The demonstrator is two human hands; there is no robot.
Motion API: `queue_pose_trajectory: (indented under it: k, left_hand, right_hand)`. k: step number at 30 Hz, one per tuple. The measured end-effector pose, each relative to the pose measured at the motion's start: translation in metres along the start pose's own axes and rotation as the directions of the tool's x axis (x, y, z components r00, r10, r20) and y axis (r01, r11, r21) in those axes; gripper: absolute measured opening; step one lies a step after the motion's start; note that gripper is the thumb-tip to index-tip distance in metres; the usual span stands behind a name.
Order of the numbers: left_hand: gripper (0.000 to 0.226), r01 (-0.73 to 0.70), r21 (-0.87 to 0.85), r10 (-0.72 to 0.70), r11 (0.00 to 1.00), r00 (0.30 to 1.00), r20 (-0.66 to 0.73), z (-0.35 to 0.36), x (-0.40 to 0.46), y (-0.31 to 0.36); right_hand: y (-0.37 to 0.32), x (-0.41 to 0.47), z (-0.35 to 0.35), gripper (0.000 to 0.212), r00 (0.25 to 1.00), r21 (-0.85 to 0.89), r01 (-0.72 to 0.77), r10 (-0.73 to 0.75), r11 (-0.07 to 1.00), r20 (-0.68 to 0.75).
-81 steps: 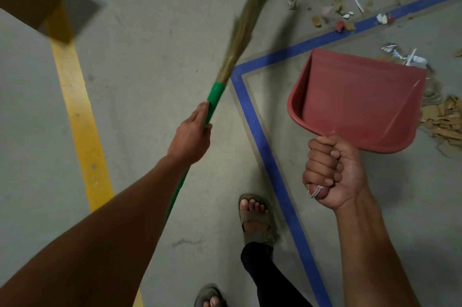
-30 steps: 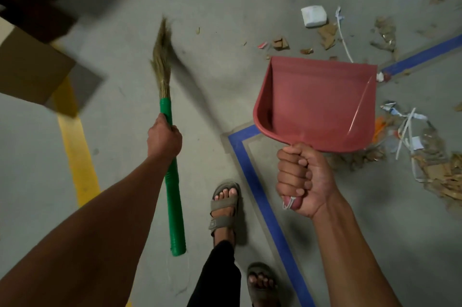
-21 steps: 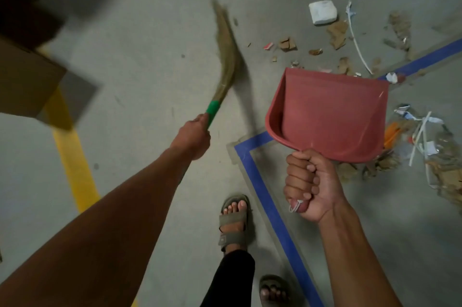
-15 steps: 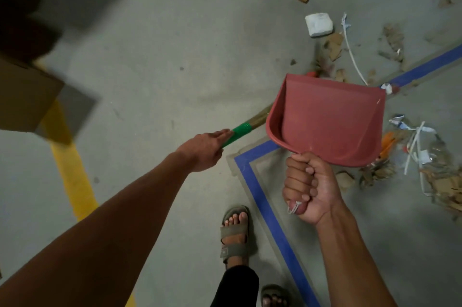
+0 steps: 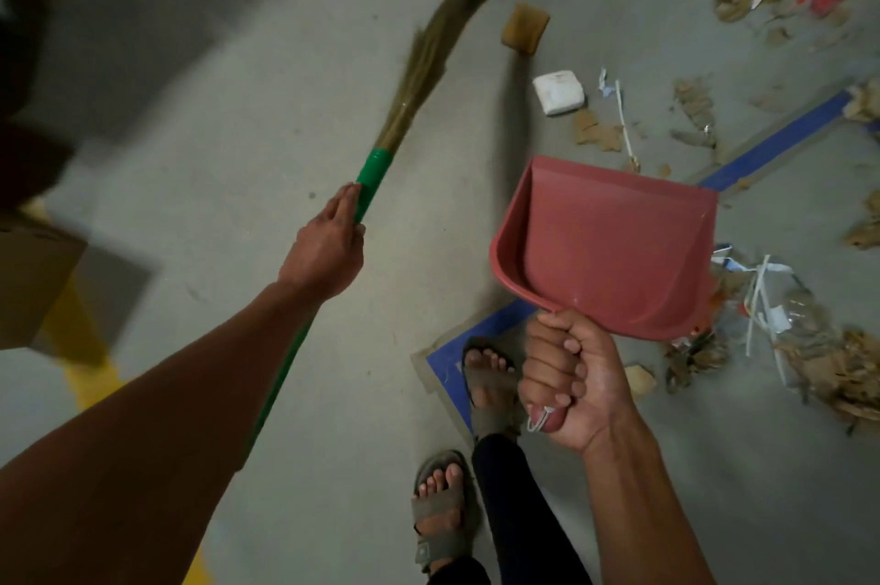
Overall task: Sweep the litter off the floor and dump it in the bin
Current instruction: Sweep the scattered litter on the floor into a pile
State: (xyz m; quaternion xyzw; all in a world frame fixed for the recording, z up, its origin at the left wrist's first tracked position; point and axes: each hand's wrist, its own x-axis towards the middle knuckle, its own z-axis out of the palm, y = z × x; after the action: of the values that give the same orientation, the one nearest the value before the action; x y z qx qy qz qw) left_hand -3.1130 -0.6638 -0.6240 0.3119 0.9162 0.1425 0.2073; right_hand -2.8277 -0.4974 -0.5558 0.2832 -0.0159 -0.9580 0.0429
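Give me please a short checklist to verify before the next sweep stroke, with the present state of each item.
1. Left hand grips the broom: ok.
2. Right hand grips the dustpan handle: ok.
3. Dustpan resting on the floor: not ok, it is held up.
4. Dustpan holds litter: not ok, it looks empty.
5. Litter within reach, white block and cardboard piece: ok.
6. Bin location: cannot tell.
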Motion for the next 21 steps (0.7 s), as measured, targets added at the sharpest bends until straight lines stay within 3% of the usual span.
queue_pose_trajectory:
  k: [4,7,10,15,21]
  left_hand:
    - [0.046,0.152,-0.05,-0.153,0.987,0.988,-0.026,0.004,0.062,0.006]
    - [0.027,0.283,-0.046,-0.282,0.958,0.959,0.033,0.016,0.113,0.015]
    - [0.03,0.352,-0.033,-0.345,0.935,0.928,0.14,0.035,0.158,0.025]
    - [0.047,0.208,0.039,-0.212,0.977,0.947,0.24,0.076,0.199,0.067]
    - [0.064,-0.163,0.055,0.126,0.985,0.902,0.414,0.095,0.204,0.115]
  right_hand:
    - [-0.032,0.025,0.003,0.043,0.998,-0.009,0.028,-0.028,1.0,-0.048]
    - [-0.061,0.044,0.003,0.04,0.996,-0.011,0.051,-0.052,0.999,-0.073]
    - [-0.09,0.058,0.0,0.039,0.997,0.007,0.053,-0.052,0.999,-0.062]
    - [-0.133,0.068,-0.005,0.037,0.992,-0.014,0.083,-0.084,0.996,-0.094]
    - [-0.151,0.058,-0.017,0.038,0.989,0.057,0.123,-0.118,0.991,-0.089]
